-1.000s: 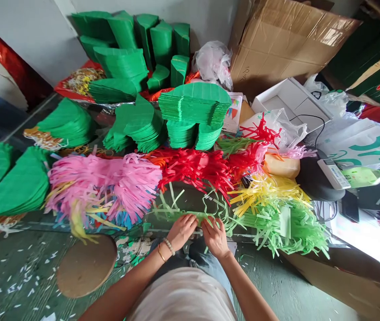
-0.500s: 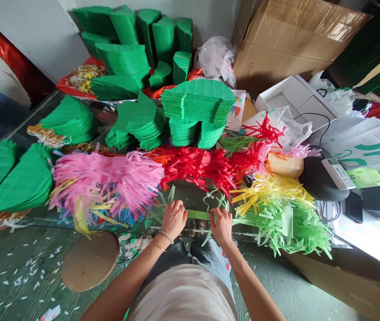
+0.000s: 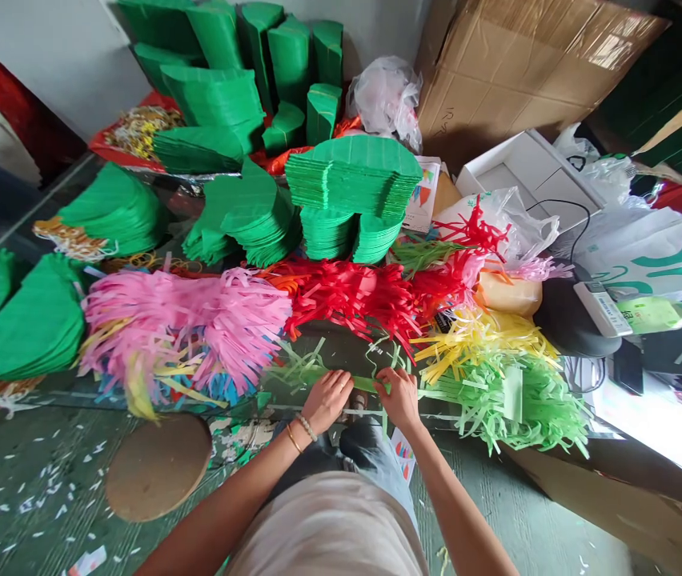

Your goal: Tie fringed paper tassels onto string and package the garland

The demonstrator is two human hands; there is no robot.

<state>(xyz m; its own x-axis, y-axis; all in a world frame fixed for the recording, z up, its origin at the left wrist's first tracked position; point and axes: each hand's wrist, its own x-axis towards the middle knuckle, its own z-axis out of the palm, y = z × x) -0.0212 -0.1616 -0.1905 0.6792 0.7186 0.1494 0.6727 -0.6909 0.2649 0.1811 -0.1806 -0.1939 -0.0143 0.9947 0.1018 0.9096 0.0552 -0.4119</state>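
Between my two hands, near the front edge of the table, stretches a light green paper tassel (image 3: 365, 384). My left hand (image 3: 330, 398) is closed on it from the left, and its fringed end (image 3: 298, 366) fans out past the knuckles. Pinched fingers of my right hand (image 3: 399, 396) grip the same tassel at the other side. The part inside the fingers is hidden. Right of my right hand lies a pile of light green tassels (image 3: 545, 408), with yellow tassels (image 3: 485, 340) just behind it. Red tassels (image 3: 353, 296) lie beyond my hands.
Pink tassels (image 3: 190, 320) lie to the left. Stacks of green cut paper (image 3: 353, 176) stand behind, with more at the far left. A cardboard box (image 3: 527, 72), a white open box (image 3: 527, 172) and plastic bags (image 3: 659, 248) fill the back right. A round stool (image 3: 158, 468) stands below.
My left hand has shifted right, closer to my right hand, and the visible stretch of tassel between them is shorter. The right hand stays nearly in place. The view has tilted slightly.
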